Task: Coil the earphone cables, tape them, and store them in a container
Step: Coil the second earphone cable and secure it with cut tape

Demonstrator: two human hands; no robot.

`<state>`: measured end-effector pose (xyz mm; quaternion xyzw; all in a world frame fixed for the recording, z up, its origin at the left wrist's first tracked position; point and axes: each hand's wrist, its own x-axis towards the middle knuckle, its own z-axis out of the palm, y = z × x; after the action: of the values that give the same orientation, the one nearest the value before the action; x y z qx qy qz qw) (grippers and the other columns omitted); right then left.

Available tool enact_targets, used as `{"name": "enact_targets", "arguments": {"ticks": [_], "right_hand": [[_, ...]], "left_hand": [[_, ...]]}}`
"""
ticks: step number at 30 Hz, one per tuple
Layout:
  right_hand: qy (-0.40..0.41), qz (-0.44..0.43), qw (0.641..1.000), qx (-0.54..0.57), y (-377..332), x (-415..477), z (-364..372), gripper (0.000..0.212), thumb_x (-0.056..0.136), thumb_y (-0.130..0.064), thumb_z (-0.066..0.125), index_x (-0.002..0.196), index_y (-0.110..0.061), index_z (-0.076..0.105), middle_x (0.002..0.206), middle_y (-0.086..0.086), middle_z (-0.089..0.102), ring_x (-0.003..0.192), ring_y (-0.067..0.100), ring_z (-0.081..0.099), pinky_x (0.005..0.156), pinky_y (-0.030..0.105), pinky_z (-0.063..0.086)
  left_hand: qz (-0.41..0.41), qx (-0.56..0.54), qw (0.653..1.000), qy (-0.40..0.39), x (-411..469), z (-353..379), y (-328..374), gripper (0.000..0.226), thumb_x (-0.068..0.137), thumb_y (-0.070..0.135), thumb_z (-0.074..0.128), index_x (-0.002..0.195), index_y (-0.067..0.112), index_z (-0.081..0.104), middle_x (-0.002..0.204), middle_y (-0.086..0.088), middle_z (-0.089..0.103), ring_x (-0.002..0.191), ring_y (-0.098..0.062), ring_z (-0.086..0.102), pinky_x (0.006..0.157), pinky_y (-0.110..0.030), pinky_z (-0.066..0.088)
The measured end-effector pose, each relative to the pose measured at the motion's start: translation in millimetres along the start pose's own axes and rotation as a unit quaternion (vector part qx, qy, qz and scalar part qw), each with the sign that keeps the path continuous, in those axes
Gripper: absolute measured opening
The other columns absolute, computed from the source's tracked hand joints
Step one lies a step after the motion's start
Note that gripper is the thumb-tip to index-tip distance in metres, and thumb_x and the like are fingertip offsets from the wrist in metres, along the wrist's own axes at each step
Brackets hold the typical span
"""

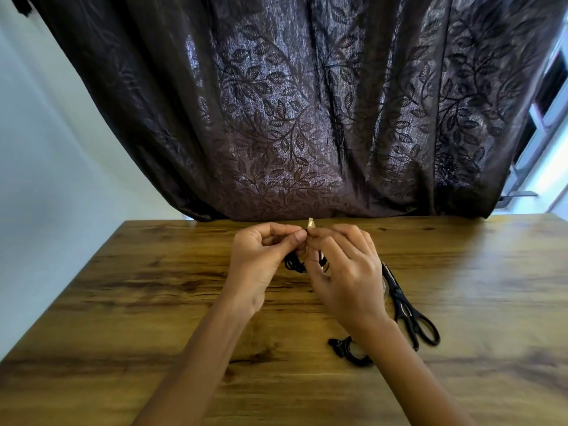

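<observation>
Above the middle of the wooden table, both hands meet over a black coiled earphone cable. My left hand pinches the coil at its top. My right hand pinches a small yellowish strip of tape that sticks up between the fingertips at the coil. Much of the coil is hidden behind my fingers. A second black coiled earphone cable lies on the table beside my right forearm.
Black scissors lie on the table right of my right hand, handles toward me. Something clear and round, partly hidden, sits beside the blades. A dark leaf-patterned curtain hangs behind the table's far edge.
</observation>
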<state>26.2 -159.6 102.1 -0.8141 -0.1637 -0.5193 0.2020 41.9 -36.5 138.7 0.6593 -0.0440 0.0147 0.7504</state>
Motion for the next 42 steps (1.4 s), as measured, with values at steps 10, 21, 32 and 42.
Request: {"name": "enact_targets", "arguments": {"ticks": [10,21,32,42], "right_hand": [[-0.132,0.075,0.978,0.142,-1,3,-12,0.034,0.083,-0.039,0.059,0.104,-0.014,0.067,0.111,-0.006,0.065,0.106,0.012,0.055,0.088,0.029,0.046],[-0.252,0.353,0.720,0.542,29,18,-14,0.047,0.070,-0.005,0.065,0.114,-0.005,0.049,0.101,0.014,0.068,0.100,0.037,0.062,0.092,0.049,0.046],[-0.246,0.371,0.606,0.659,34,23,-19,0.028,0.070,0.003,0.064,0.092,-0.009,0.052,0.088,0.013,0.064,0.081,0.030,0.066,0.072,0.033,0.054],[-0.198,0.251,0.814,0.485,29,29,-22,0.014,0.079,-0.010,0.070,0.085,-0.016,0.059,0.087,0.003,0.068,0.085,0.017,0.066,0.069,0.027,0.055]], "left_hand": [[-0.035,-0.050,0.998,0.006,3,-6,-1,0.010,0.070,0.007,0.070,0.080,0.007,0.070,0.074,-0.006,0.072,0.072,-0.014,0.068,0.068,-0.022,0.055],[-0.026,-0.017,0.998,-0.049,0,-9,4,0.020,0.059,0.017,0.071,0.077,0.010,0.069,0.069,-0.004,0.071,0.065,-0.013,0.067,0.067,-0.023,0.056],[-0.048,-0.023,0.997,-0.065,-1,-7,7,0.019,0.061,0.016,0.070,0.079,0.009,0.068,0.068,-0.004,0.070,0.064,-0.014,0.066,0.072,-0.028,0.056],[-0.037,-0.025,0.996,-0.072,0,-8,12,0.023,0.060,0.016,0.071,0.081,0.006,0.069,0.073,-0.008,0.072,0.066,-0.015,0.067,0.064,-0.020,0.055]]}}
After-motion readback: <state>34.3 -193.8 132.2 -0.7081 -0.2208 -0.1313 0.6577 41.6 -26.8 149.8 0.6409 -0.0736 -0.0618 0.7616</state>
